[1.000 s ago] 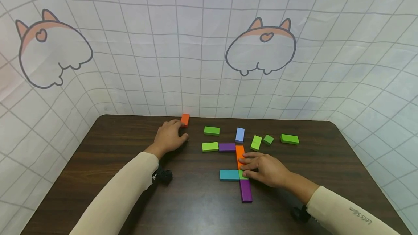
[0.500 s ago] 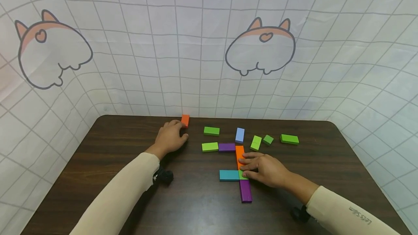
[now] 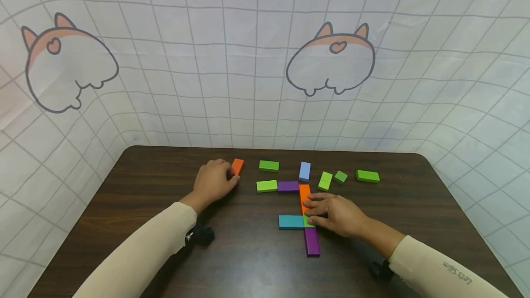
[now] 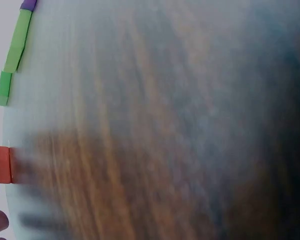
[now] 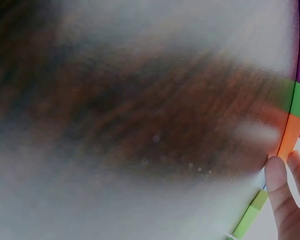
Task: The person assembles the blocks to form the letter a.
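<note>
Orange-red block (image 3: 238, 164): lying toward the far edge of the table (image 3: 240, 261), seemingly being held in the left hand (image 3: 212, 180), though partly hidden. Resting the outstretched right hand (image 3: 339, 215) on the orange block (image 3: 304, 192). Showing "Let's Slim" on the right sleeve (image 3: 447, 272).

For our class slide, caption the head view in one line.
Left hand touches a red block, right hand rests on an orange block, other blocks lying on the dark table.

One block (image 3: 304, 192) is orange, the backdrop (image 3: 240, 59) grey-gridded white.
</note>
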Demonstrator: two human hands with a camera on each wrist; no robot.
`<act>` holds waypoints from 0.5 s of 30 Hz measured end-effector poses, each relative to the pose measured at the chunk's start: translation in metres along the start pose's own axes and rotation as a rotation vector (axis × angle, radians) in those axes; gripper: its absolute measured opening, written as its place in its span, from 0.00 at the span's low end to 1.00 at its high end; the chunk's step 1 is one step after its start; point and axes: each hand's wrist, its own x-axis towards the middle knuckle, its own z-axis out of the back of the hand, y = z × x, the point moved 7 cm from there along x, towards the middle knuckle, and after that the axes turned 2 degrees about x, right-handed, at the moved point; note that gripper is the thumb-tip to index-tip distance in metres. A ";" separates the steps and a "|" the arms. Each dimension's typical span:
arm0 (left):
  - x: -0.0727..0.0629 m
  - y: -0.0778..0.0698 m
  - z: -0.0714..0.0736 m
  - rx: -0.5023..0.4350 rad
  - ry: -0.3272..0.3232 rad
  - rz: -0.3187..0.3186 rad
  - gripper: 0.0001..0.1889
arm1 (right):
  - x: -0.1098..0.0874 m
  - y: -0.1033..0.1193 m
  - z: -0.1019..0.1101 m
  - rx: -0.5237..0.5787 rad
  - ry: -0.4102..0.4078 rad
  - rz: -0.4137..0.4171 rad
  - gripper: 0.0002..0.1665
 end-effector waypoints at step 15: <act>0.007 0.008 -0.004 -0.044 0.009 0.143 0.24 | 0.000 0.000 0.000 0.007 0.005 -0.004 0.16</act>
